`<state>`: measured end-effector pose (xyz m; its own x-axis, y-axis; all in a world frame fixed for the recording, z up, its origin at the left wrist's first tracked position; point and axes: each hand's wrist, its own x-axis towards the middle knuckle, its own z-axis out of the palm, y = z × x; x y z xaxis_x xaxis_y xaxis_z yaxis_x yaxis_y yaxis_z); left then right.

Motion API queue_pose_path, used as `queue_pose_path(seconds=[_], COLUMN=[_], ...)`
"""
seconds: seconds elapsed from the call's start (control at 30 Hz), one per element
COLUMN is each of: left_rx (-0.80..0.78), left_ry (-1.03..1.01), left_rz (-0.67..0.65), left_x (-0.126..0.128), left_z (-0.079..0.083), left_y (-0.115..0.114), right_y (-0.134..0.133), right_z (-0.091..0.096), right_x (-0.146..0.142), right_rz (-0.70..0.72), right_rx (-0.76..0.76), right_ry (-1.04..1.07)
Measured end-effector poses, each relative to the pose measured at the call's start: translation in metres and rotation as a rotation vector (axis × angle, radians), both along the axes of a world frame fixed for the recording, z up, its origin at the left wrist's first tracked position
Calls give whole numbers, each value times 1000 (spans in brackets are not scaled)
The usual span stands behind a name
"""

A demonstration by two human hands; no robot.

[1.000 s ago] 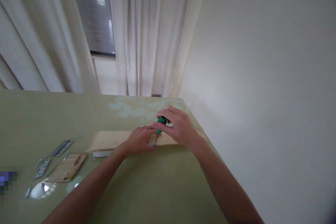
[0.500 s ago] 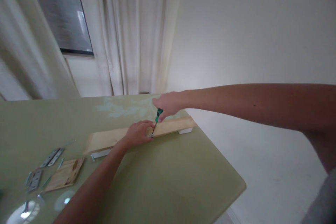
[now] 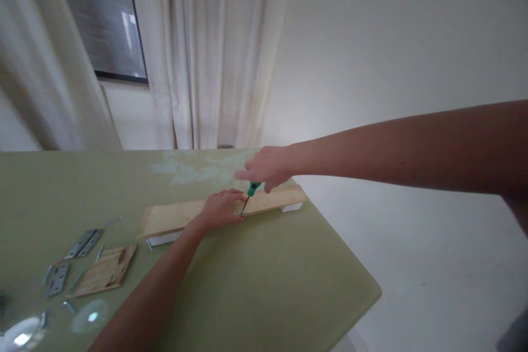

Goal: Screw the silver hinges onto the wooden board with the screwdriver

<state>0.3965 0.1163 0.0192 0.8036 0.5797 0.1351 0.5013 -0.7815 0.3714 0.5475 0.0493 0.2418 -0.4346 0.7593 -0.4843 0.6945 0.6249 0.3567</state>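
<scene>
A long pale wooden board [image 3: 173, 219] lies raised on white blocks on the table. My left hand [image 3: 220, 210] grips the board near its middle, fingers over the top and thumb at the near edge. Between that thumb and forefinger sits a small metal piece [image 3: 240, 213], too small to name surely. My right hand [image 3: 270, 168] holds a green-handled screwdriver [image 3: 253, 188] from above, with a finger stretched out to the left. The screwdriver slants, its shaft running down to the metal piece; the exact tip contact is hard to make out.
Metal hinges [image 3: 84, 243] and several loose screws lie at the left beside a small wooden piece [image 3: 105, 270]. A clear round lid or dish [image 3: 89, 316] is nearer me. White blocks [image 3: 291, 207] support the board. The table corner [image 3: 377, 290] is at the right; curtains [image 3: 206, 55] hang behind.
My right hand has turned about the screwdriver handle, its fingers now loosened and one extended, and the forearm is raised. My left hand stays on the board. The view has shifted slightly.
</scene>
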Motion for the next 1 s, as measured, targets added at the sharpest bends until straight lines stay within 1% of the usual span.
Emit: queue_pose_path(seconds=[0.07,0.1,0.23,0.33,0.37,0.43,0.5,0.53,0.57,0.7,0.77,0.8,0.83,0.93,0.97,1.0], left_rx=[-1,-1,-2,-10,-12,-9,2,8,13,-1,-12,-14,-14,-6,-3,0], left_ry=[7,8,1,-6,-3,5,13,15,16,5,-12,-18,-19,8,19,28], left_rz=[27,33,-3,-17,-15,-3,0,5,8,3,-12,-13,-8,9,19,27], left_x=[1,1,0,0,0,0,0,1,1,1,1,1,1,0,0,0], left_z=[-1,-1,0,2,2,3,2,2,2,1,0,0,0,1,2,2], left_y=[-1,-1,0,0,0,-1,-2,-2,-2,-1,0,0,0,-1,-2,-2], right_y=[0,1,12,10,7,1,-2,-1,1,11,10,7,3,-8,-9,-8], right_z=[5,5,-6,-10,-9,-5,-2,-3,-4,-15,-16,-15,-12,-6,-6,-8], right_x=[-1,-1,6,13,13,12,9,7,6,6,8,9,10,8,5,2], right_rz=[80,84,-74,-175,-166,-83,1,12,-9,-185,-234,-209,-146,122,167,155], right_rx=[-51,-67,-65,-25,-3,1,-48,-72,-78,-36,-13,-2,0,-76,-100,-95], right_ry=[9,10,-16,-18,-4,34,64,70,70,28,9,9,14,49,58,63])
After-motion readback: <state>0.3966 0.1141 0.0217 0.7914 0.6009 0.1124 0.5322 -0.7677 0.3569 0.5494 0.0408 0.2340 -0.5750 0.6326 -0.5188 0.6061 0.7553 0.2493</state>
